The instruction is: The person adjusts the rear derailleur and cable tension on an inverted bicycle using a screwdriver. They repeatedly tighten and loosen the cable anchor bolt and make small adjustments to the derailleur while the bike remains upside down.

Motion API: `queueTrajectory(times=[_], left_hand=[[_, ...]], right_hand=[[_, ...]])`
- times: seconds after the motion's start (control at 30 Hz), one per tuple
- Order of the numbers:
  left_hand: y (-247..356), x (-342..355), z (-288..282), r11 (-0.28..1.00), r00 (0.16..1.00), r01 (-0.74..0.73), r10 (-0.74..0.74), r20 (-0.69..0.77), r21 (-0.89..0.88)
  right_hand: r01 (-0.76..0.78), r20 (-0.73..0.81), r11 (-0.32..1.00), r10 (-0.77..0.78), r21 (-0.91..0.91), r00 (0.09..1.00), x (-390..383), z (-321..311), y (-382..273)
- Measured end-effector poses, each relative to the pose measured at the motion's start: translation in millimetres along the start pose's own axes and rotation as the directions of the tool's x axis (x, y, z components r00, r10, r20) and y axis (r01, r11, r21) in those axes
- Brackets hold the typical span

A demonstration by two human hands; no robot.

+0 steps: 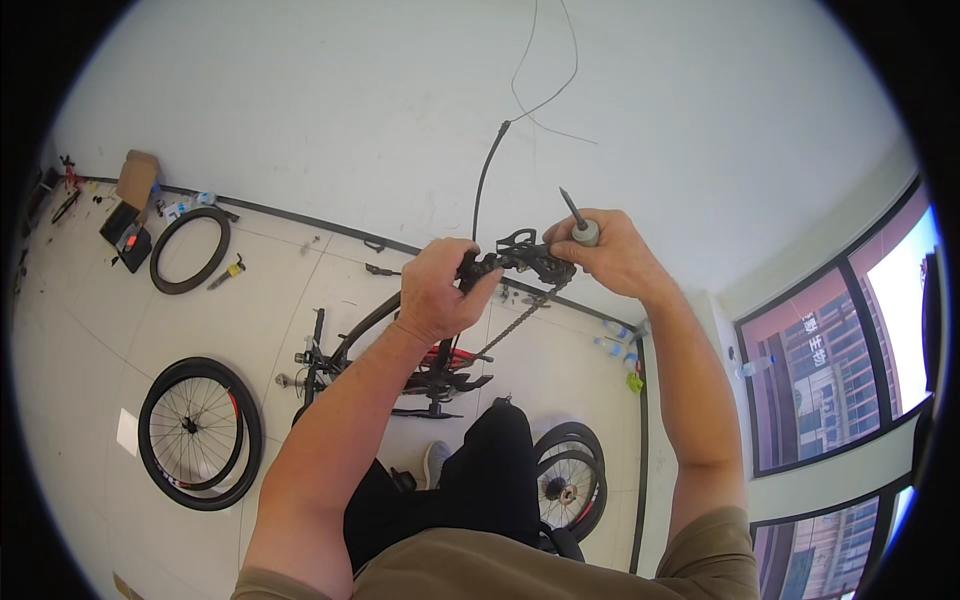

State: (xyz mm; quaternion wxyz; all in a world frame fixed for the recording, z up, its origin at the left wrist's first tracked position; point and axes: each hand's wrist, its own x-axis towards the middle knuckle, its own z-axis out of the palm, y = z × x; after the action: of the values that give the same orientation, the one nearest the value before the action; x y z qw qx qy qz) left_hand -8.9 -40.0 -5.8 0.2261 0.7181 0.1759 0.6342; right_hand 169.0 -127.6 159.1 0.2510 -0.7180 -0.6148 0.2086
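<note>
A black rear derailleur (540, 262) is held up between my two hands, with the chain (518, 326) running down from it toward the bicycle frame (375, 318). My left hand (440, 288) is closed around the derailleur's left end, where it meets the frame; the exact grip is partly hidden. In my right hand (603, 253) sits a screwdriver (580, 222), its tip pointing up and away from the derailleur. The thumb and fingers of that hand also touch the derailleur's right side. A black cable housing (485, 180) rises from beside my left hand, and a thin bare wire (540, 105) loops from its end.
One wheel (190, 428) lies on the tiled floor at the left, with a loose tire (190, 250) beyond it. More wheels (570, 480) are by my right leg. A cardboard box (138, 178) stands along the white wall (330, 110). Windows (830, 360) are at the right.
</note>
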Motion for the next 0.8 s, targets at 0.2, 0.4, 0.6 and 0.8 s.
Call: queueTrajectory(times=[0.2,0.4,0.6,0.8], left_hand=[[1,2,-1,1.000,1.000,0.006,-0.006,0.011,0.022],[2,2,2,1.000,1.000,-0.003,0.002,0.007,0.017],[-2,-1,7,0.999,0.999,0.043,-0.043,0.026,0.001],[2,2,-4,0.981,0.973,0.195,-0.195,0.126,0.016]], right_hand=[[-0.020,-0.118,0.994,0.033,0.109,0.993,-8,5,-1],[0.066,-0.444,0.699,0.375,0.712,0.814,-47,62,73],[-0.321,0.231,0.036,0.619,0.946,0.751,-137,220,184],[-0.260,0.565,-0.555,0.497,0.790,0.658,-193,302,189]])
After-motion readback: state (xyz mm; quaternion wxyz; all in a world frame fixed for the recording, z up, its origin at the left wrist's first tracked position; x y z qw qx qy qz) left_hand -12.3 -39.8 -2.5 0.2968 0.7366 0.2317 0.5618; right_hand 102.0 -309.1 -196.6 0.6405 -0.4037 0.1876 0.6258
